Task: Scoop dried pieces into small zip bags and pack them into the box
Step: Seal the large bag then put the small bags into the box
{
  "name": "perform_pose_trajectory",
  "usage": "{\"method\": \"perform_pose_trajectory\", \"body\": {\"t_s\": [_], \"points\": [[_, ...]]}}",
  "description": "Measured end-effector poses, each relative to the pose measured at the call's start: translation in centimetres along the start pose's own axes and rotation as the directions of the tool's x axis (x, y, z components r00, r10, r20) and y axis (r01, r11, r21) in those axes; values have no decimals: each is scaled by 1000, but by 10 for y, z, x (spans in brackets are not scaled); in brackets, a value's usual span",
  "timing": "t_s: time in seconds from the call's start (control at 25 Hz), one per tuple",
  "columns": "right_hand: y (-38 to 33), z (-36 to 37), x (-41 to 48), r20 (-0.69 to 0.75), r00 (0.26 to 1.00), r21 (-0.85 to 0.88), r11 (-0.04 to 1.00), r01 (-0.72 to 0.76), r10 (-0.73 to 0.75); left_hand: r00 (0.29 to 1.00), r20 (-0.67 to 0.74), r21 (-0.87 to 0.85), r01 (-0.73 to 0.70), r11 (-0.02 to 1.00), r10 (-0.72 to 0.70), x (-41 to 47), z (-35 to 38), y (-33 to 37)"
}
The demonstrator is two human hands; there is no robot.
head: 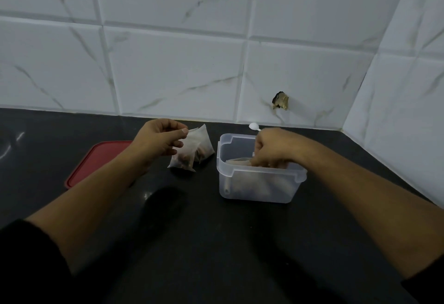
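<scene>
Packing station on a matte black counter (204, 231) backed by glossy white wall tiles (173, 68) with grey-gold marble veining; one tile bears a dark chipped hole (280, 103). At centre right stands the box (262, 189), a rectangular tub of frosted, translucent plastic with rounded corners and a stepped rim, lidless. Through its near wall pale, flattened packed bags (240, 160) show as blurred shapes lying against each other. The right hand (271, 147) hangs over the box with its fingers curled downward into it; the fingertips are lost behind the frosted wall, so whether they grasp a bag cannot be told. A white spoon (253, 126), small and smooth with an oval bowl, projects beyond the hand at the far side, its handle hidden by the hand. Left of the box, the left hand (161, 139) pinches between thumb and forefinger the top edge of a filled zip bag (183, 159), a small pouch of cloudy clear film, pillow-shaped, with dark brown pieces gathered at its lower end. A second bag (205, 148) of the same kind leans just behind it on the counter. Further left lies the red lid (96, 159), flat, rectangular, round-cornered, partly covered by the left forearm.
</scene>
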State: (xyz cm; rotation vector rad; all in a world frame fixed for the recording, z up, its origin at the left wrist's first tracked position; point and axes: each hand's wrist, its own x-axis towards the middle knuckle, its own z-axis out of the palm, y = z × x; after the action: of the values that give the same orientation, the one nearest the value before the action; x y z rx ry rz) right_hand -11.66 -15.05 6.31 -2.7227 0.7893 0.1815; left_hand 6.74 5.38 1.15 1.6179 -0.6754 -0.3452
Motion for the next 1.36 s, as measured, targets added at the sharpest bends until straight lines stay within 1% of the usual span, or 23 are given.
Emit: {"method": "perform_pose_trajectory", "body": {"t_s": [0.04, 0.08, 0.12, 0.16, 0.24, 0.28, 0.32, 0.4, 0.56, 0.64, 0.72, 0.8, 0.84, 0.92, 1.0, 1.08, 1.16, 1.2, 1.28, 1.36], "points": [[-1, -2, 0, -49, 998, 39, 999, 30, -28, 1000, -25, 12, -1, 1000, 1, 2, -2, -3], [-1, -4, 0, -65, 996, 75, 995, 69, -64, 998, -58, 30, -3, 1000, 5, 4, -2, -6], [-3, -5, 1, -27, 995, 110, 989, 103, -100, 995, -97, 54, -8, 999, 13, 7, -2, -10], [-5, -4, 0, 52, 991, 141, 983, 118, -126, 991, -135, 84, -8, 996, 19, 10, -3, -14], [-8, 3, 1, 219, 967, 117, 988, 103, -127, 984, -177, 156, 17, 988, 11, 19, -4, -24], [-7, 6, 3, 259, 959, 87, 992, 92, -112, 984, -178, 192, 45, 980, -10, 22, -4, -29], [-6, 7, 4, 262, 959, 88, 993, 83, -104, 983, -180, 217, 77, 973, -37, 24, -4, -33], [-1, 4, 5, 224, 968, 184, 980, 73, -114, 981, -182, 210, 100, 973, -62, 28, -3, -40], [5, -5, -3, 81, 982, 350, 928, 130, -168, 988, -152, 117, 12, 993, 6, 21, -3, -35], [2, -11, -10, -14, 977, 399, 895, 199, -211, 992, -116, 44, -40, 998, 45, 14, -7, -24], [-5, -17, -15, -127, 960, 463, 841, 281, -250, 993, -57, -42, -103, 994, 101, 7, -10, -4], [-15, -22, -17, -202, 946, 559, 763, 325, -255, 988, -17, -119, -152, 981, 152, 1, -9, 20], [-21, -23, -17, -216, 943, 610, 719, 332, -253, 984, -7, -147, -175, 973, 176, -2, -5, 34], [-30, -24, -16, -199, 946, 716, 620, 319, -257, 978, 15, -209, -201, 957, 208, -10, 8, 58], [-33, -22, -18, -158, 942, 803, 517, 296, -295, 979, 36, -273, -184, 944, 201, -18, 26, 74], [-31, -20, -21, -142, 936, 846, 452, 284, -322, 980, 66, -322, -157, 934, 188, -21, 39, 81], [-23, -22, -24, -160, 943, 859, 431, 278, -290, 973, 141, -322, -128, 938, 181, -23, 47, 81], [-17, -25, -25, -170, 950, 858, 435, 274, -263, 967, 196, -291, -103, 951, 164, -23, 50, 81], [-4, -32, -28, -161, 962, 848, 467, 250, -222, 955, 277, -186, -53, 981, 104, -25, 59, 78], [9, -36, -28, -144, 970, 829, 511, 227, -198, 955, 290, -136, -30, 990, 69, -25, 69, 77]]}}
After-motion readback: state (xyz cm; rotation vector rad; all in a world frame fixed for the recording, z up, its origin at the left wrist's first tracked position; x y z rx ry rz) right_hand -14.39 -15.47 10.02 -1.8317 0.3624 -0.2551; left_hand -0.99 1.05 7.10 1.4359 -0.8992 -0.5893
